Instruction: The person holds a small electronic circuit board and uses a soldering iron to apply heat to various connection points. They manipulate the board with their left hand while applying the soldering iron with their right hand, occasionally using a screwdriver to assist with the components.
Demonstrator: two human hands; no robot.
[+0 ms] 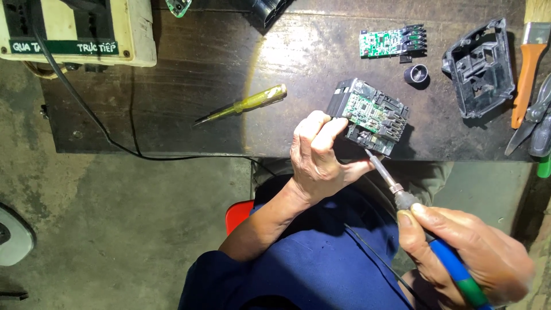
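The left hand (314, 156) is clamping the black battery module (369, 117) at the surface's (189, 86) near edge, tilting its green board upward for access. The right hand (468, 252), closed around a soldering iron (396, 186), is presenting the tip from five o'clock. A yellow screwdriver (244, 105) is lying at nine o'clock.
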